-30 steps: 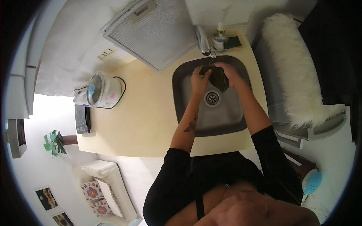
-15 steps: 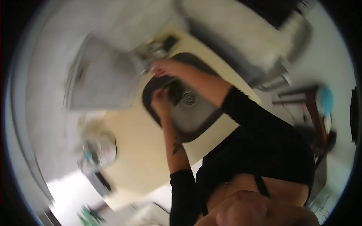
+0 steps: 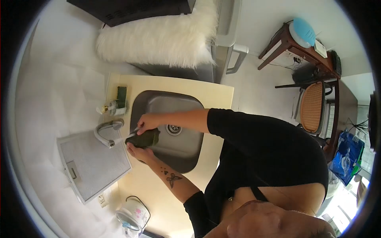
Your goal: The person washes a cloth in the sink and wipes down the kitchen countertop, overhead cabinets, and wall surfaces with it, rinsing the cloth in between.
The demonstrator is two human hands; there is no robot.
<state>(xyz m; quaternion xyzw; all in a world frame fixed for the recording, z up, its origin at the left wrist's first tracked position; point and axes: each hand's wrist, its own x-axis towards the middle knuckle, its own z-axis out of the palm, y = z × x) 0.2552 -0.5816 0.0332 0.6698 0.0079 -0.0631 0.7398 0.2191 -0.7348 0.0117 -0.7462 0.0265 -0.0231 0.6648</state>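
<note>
Over the left part of the sink (image 3: pixel 180 152), both hands are at a dark green cloth (image 3: pixel 146 139). My right hand (image 3: pixel 147 122) is closed on its upper edge, fingers bent down onto it. From below, my left hand (image 3: pixel 139 152) grips the lower edge, its fingers partly hidden by the cloth. A curved metal faucet (image 3: pixel 107 133) points toward the cloth, and a pale streak, apparently water, runs from its spout to it. The drain (image 3: pixel 174 129) shows right of the cloth.
Left of the sink stand a soap dispenser (image 3: pixel 109 108) and a dark green pad (image 3: pixel 122 94). A mesh panel (image 3: pixel 93 164) leans below the faucet. A white pot (image 3: pixel 135 212) is on the counter (image 3: pixel 139 184). White fur (image 3: pixel 158 39) covers an appliance above.
The view has turned, so the sink and faucet appear rotated. My right hand, blurred near the faucet and apart from the cloth half a second ago, is back on the cloth.
</note>
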